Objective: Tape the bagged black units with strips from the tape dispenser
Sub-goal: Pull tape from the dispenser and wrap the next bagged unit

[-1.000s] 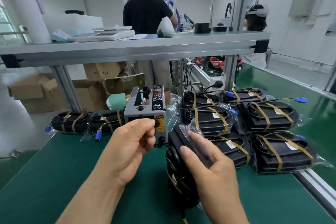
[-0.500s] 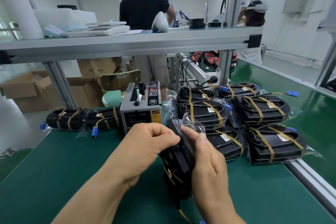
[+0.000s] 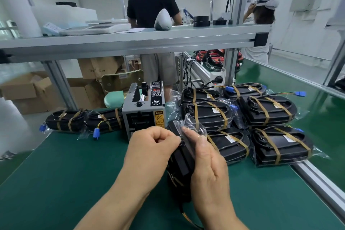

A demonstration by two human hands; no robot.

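Cannot make out what, if anything, sits pinched in the left hand (image 3: 153, 147): fingers clenched, thumb on forefinger, tips touching the top edge of the bagged black unit (image 3: 180, 160). Stands on edge at 6 o'clock on the green table (image 3: 56, 183), lower end hidden behind the wrists. Pressed from the right by the straight fingers of the right hand (image 3: 207, 164), over loose bag film. Just behind at 12 o'clock, the tape dispenser (image 3: 143, 112). Piled at 2 o'clock up to the aluminium rail (image 3: 317, 179), taped units (image 3: 265, 115), each in its clear bag. Widest stretch of mat at 8 o'clock.
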